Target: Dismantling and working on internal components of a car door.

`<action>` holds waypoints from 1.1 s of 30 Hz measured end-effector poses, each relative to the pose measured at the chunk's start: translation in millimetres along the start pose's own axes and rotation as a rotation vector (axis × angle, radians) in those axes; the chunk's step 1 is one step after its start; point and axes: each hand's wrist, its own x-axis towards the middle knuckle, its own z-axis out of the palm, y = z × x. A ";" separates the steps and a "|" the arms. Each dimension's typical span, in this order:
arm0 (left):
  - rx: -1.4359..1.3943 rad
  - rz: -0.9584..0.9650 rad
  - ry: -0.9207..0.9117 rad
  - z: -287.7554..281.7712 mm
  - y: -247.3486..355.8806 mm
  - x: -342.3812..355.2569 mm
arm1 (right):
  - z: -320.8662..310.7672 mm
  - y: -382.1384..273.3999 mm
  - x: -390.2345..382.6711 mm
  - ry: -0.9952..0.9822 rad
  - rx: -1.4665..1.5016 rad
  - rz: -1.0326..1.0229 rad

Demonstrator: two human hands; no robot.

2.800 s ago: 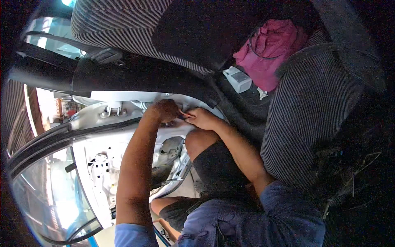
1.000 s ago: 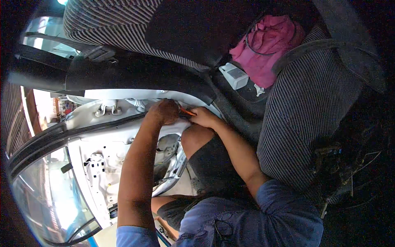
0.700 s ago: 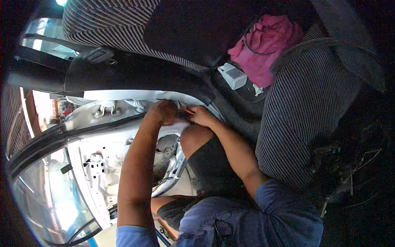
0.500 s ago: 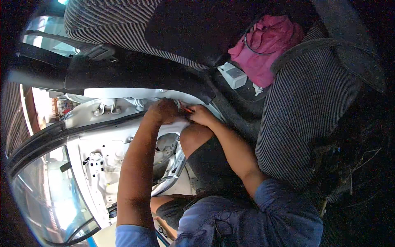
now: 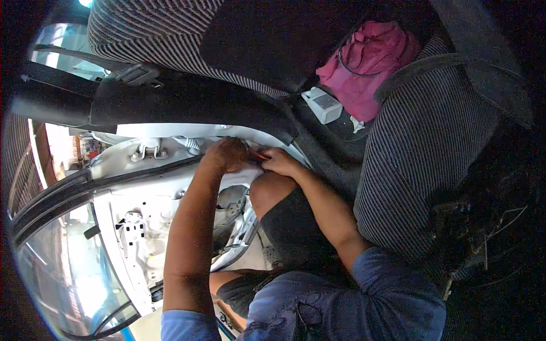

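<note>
Both my hands work close together at the white door sill of a car. My left hand point(image 5: 228, 154) is closed, its fingers bent down against the sill, and what they hold is hidden. Just to its right, my right hand point(image 5: 282, 162) pinches a thin orange-red piece point(image 5: 260, 155) that spans the small gap between the hands. Whether that piece is a wire or a tool handle is too small to tell. My bare knee point(image 5: 269, 190) is directly below the hands. A white ribbed cable boot point(image 5: 189, 144) sits left of my left hand.
A white door with its inner panel off point(image 5: 165, 219) stands open at left, edged by a black rubber seal point(image 5: 142, 172). Striped seats point(image 5: 415, 153) flank me. A pink cloth point(image 5: 372, 62) and a white box-shaped item point(image 5: 322, 105) lie between them. A seat-belt buckle point(image 5: 139, 74) hangs near the pillar.
My right hand has shifted very slightly downward, and more of the orange-red piece shows between my hands. Both hands otherwise keep their place at the sill.
</note>
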 end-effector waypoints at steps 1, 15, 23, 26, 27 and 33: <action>-0.019 0.014 0.011 -0.2 0.3 -0.5 | -1.4 1.4 -1.4 0.001 0.006 0.000; -0.291 0.194 0.168 -9.7 -0.5 -9.0 | -0.4 7.3 -1.5 -0.001 0.098 -0.001; -0.450 0.300 0.259 -13.0 -2.8 -13.8 | -1.7 12.5 -2.3 0.000 0.148 0.004; -0.510 0.340 0.295 -15.5 -5.3 -15.6 | -1.4 11.5 1.7 0.000 0.166 0.006; -0.530 0.352 0.307 -15.9 -5.0 -16.1 | -0.3 10.9 2.7 0.000 0.171 0.006; -0.383 0.170 0.160 -22.9 5.8 -13.4 | 5.3 8.4 11.8 0.005 0.206 0.011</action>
